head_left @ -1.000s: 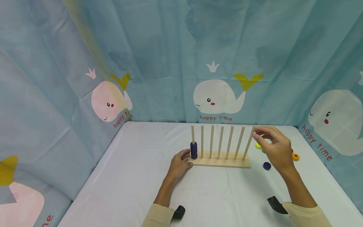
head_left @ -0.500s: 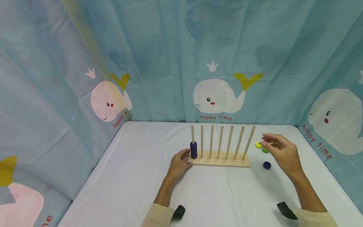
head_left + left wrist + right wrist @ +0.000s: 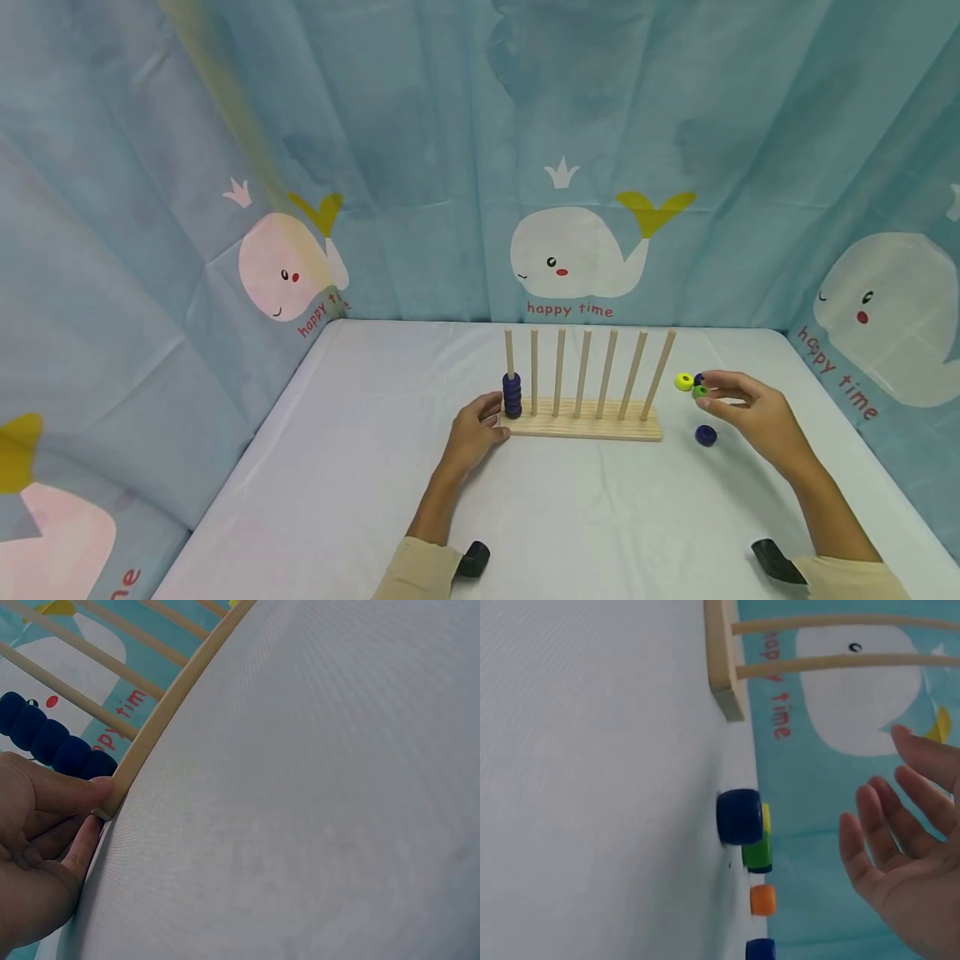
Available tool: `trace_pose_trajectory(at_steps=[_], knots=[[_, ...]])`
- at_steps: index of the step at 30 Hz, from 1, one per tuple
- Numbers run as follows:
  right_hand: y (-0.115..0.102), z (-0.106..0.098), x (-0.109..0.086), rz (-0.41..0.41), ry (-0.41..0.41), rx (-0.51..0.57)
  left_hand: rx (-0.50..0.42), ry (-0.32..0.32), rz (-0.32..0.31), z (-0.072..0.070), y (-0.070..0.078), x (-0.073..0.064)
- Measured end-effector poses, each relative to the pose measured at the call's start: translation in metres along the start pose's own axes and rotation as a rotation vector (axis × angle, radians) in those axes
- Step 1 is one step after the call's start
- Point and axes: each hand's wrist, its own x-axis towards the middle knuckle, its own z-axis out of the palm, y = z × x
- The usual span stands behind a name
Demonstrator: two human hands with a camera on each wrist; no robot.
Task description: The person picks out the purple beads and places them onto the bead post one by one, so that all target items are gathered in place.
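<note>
A wooden peg stand (image 3: 585, 427) with a row of upright pegs stands on the white table. Several dark blue beads (image 3: 512, 396) are stacked on its leftmost peg. My left hand (image 3: 471, 435) grips the left end of the base, thumb and fingers at the corner in the left wrist view. To the right of the stand, my right hand (image 3: 756, 415) is above the table with its fingers parted and nothing between them. Its fingertips overlap a green bead (image 3: 700, 392) in the head view. Nearer me lies a loose dark blue bead (image 3: 706, 436).
A yellow bead (image 3: 684, 382) and another dark blue bead (image 3: 699, 379) lie behind the green one. In the right wrist view, an orange bead (image 3: 763, 900) and a blue bead (image 3: 760, 949) sit farther along. A whale-print curtain (image 3: 420, 250) hangs around the table.
My right hand has moved from the top of the rightmost peg, rightward and down toward the loose beads. My left hand has stayed on the stand's end.
</note>
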Motion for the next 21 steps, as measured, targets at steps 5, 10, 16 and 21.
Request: trace_pose_trajectory(at_steps=[5, 10, 16, 21], knots=[[0.007, -0.003, -0.001, 0.1, -0.09, -0.052, -0.009, -0.001, 0.016, 0.0, 0.0, 0.0], [0.013, -0.005, -0.001, 0.16, -0.194, -0.056, -0.019, 0.001, 0.012, 0.0, -0.002, 0.001], [0.021, -0.007, -0.003, 0.166, -0.267, -0.041, -0.015, 0.003, 0.005, 0.0, -0.002, 0.001], [0.028, -0.007, -0.004, 0.174, -0.312, -0.03, -0.032, 0.003, 0.012, 0.0, -0.001, 0.0]])
